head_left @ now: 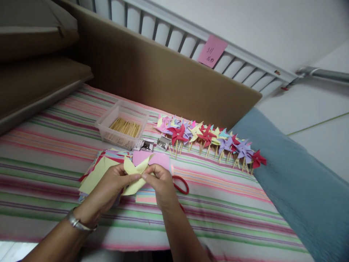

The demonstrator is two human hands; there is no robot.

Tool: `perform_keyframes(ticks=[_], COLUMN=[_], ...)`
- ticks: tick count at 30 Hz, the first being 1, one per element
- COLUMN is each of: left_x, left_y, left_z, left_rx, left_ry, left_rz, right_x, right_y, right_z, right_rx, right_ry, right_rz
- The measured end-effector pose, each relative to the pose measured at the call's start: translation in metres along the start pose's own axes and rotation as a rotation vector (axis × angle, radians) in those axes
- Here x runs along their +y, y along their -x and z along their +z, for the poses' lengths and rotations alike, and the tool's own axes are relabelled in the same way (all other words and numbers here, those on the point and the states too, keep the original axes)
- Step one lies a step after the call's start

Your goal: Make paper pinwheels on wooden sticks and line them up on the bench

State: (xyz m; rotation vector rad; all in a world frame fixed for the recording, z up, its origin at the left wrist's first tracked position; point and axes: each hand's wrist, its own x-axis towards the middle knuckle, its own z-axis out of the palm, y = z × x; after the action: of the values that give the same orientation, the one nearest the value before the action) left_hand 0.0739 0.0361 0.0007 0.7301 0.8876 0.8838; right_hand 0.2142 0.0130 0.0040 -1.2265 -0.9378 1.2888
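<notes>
A pale yellow paper pinwheel [133, 169], partly folded, is held between both hands over the table. My left hand [117, 178] pinches it at the centre from the left, thumb on top. From the right, my right hand [160, 180] grips the same paper near its middle with thumb and forefinger. Under and beside my left hand lies a stack of coloured paper sheets [96, 174], a yellow one uppermost. Pink paper [160, 160] sits behind the pinwheel. Red scissor handles [181, 185] show just right of my right hand.
A clear plastic box [102, 125] of wooden sticks [125, 127] stands behind the paper, beside two small boxes of metal pins [147, 145]. Several finished pinwheels [207, 134] on sticks lie in a row at the back right. A brown board [163, 72] borders the striped cloth [218, 203].
</notes>
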Motion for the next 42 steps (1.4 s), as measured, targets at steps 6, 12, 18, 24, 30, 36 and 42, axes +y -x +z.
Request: perform_keyframes(ticks=[6,12,18,24,30,36,42], left_x=[0.0015,-0.0003,-0.0012,-0.0024,-0.0035,-0.0043,-0.003], left_y=[0.0003,-0.0001,0.0007,0.0014,0.0002,0.0018,0.0007], left_z=[0.0029,0.0033,0.0039,0.0034,0.0017,0.0023,0.0059], left_rx=[-0.01,-0.026,-0.049,-0.069,-0.089,-0.064,0.013], left_ry=[0.003,0.006,0.035,0.027,0.03,0.047,0.065], left_rz=[0.0,-0.012,-0.025,-0.025,-0.027,-0.029,-0.03], right_x=[0.0009,-0.0004,0.0008,0.0007,-0.0016,-0.0004,0.0017], right_y=[-0.0015,-0.0021,-0.0018,-0.001,-0.0017,-0.0017,-0.0007], right_z=[-0.0031,-0.0025,-0.0041,-0.0045,-0.0034,-0.0024,-0.0003], right_rx=[0.016,0.033,0.011,0.011,0.012,0.026,0.03], right_ry=[0.002,0.003,0.004,0.014,0.003,0.015,0.096], right_rz=[0.003,0.011,0.028,0.033,0.035,0.045,-0.038])
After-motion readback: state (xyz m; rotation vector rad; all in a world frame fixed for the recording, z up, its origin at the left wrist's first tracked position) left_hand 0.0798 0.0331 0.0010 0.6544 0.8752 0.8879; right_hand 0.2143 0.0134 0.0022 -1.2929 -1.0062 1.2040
